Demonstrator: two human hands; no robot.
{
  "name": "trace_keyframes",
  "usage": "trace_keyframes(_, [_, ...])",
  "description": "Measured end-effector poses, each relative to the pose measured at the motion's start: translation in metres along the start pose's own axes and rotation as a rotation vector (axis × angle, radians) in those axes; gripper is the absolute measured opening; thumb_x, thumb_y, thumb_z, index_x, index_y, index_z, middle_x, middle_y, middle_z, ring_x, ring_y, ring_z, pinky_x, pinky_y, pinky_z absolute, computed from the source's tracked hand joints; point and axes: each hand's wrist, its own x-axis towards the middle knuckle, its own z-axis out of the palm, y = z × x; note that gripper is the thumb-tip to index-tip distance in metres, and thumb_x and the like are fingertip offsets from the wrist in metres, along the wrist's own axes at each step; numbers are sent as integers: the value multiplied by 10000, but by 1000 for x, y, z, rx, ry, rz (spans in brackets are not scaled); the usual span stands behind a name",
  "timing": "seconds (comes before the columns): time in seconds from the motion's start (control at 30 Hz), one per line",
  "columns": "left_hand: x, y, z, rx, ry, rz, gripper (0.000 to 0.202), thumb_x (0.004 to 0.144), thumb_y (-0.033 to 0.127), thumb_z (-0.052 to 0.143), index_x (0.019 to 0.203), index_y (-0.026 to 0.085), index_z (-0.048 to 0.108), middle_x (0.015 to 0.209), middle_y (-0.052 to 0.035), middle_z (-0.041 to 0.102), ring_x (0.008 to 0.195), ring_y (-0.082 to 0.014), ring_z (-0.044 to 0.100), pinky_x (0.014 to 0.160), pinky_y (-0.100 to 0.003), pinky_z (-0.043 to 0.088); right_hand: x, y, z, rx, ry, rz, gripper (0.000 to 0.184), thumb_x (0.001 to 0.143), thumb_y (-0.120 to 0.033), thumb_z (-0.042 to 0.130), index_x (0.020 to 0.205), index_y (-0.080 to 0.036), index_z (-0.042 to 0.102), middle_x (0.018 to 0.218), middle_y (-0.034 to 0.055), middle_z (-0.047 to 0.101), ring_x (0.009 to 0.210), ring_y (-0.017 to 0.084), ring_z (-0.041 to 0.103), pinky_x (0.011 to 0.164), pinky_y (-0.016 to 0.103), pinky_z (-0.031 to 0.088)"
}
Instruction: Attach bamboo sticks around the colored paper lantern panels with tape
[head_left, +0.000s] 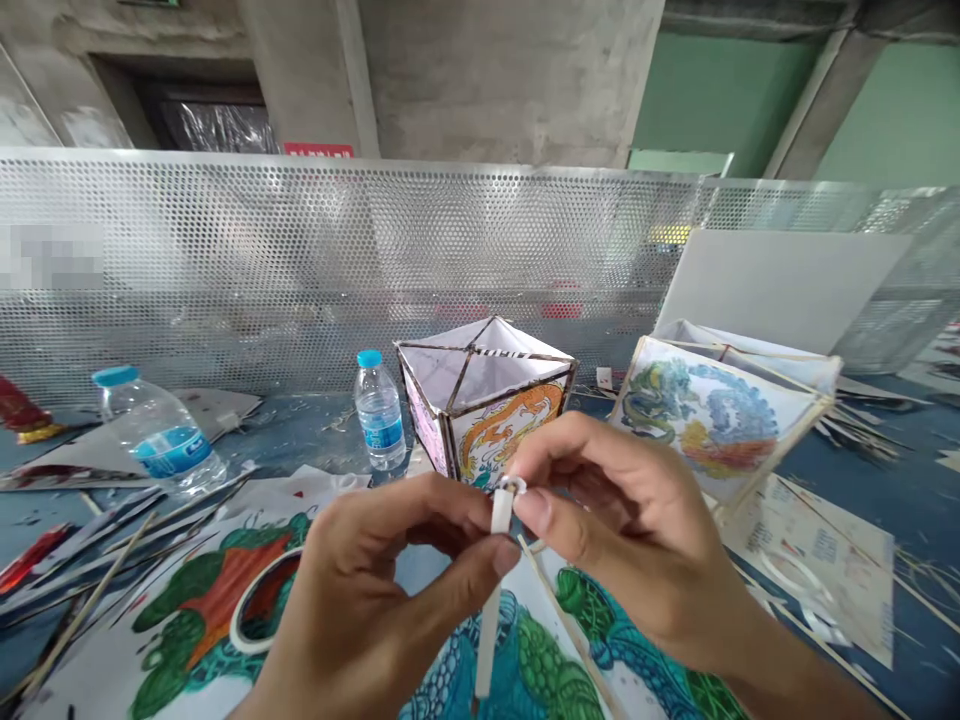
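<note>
My left hand (390, 600) pinches a pale flat wooden strip (487, 645) between thumb and forefinger. The strip hangs down over the painted paper, with its upper end just above the fingers. At that end my right hand (637, 530) closes thumb and forefinger on a small curled white piece (513, 484); whether it is tape or paper I cannot tell. Beneath my hands lies paper painted with green and blue scales (544, 650). Close to my left wrist a white ring (241, 622), like a tape roll, rests on the painting. A second thin strip (570, 625) lies below my right hand.
Behind my hands stands a dark-framed paper lantern (510, 425) with an orange dragon. Another lantern (697, 410) is at the right. Two water bottles (381, 415) (161, 435) stand at left, near loose sticks (97, 590). A perforated metal panel (300, 260) borders the table's back.
</note>
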Motion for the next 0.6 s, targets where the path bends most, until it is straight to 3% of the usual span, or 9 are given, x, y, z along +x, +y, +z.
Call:
trace_keyframes(0.1, [-4, -2, 3, 146, 109, 126, 131, 783, 172, 797, 749, 281, 732, 644, 86, 726, 536, -74, 652, 547, -130, 520, -1, -4, 3, -90, 35, -21, 121, 901, -110, 701, 946, -218, 669, 727, -71, 603, 621, 43, 521, 552, 134, 441])
trace_keyframes(0.2, [-9, -5, 5, 208, 177, 151, 148, 796, 184, 811, 774, 301, 723, 648, 111, 713, 536, -65, 636, 569, -143, 515, -2, -3, 5, -183, 13, -63, 34, 937, -206, 678, 970, -214, 680, 751, -48, 616, 666, 71, 565, 579, 174, 466])
trace_keyframes(0.33, [-10, -6, 3, 45, 229, 73, 111, 850, 258, 790, 776, 299, 720, 706, 88, 720, 632, -91, 674, 615, -156, 544, -1, 3, 6, -291, -37, -96, 220, 968, -246, 659, 1186, -222, 647, 1014, -7, 706, 907, 111, 670, 814, 223, 546])
trace_keyframes(0.43, [-6, -9, 0, -59, 222, 61, 110, 860, 298, 797, 767, 281, 739, 747, 54, 723, 700, -103, 673, 675, -165, 556, 2, 6, 5, -313, -105, -104, 115, 1001, -206, 623, 1113, -208, 648, 905, -41, 706, 783, 66, 654, 695, 161, 513])
trace_keyframes(0.5, [-3, -9, -1, -80, 193, 51, 104, 855, 302, 811, 777, 267, 750, 769, 39, 715, 735, -103, 671, 707, -158, 557, 2, 9, 5, -358, -91, -188, 54, 1009, -181, 601, 1011, -188, 655, 769, -62, 659, 652, 43, 593, 600, 150, 461])
trace_keyframes(0.6, [-2, -8, -3, -158, 199, 17, 96, 861, 304, 817, 870, 264, 731, 787, 40, 719, 733, -87, 676, 697, -122, 554, 1, 15, 8, -597, 40, -437, 62, 978, -105, 608, 963, -136, 661, 754, -22, 666, 656, 71, 585, 649, 204, 479])
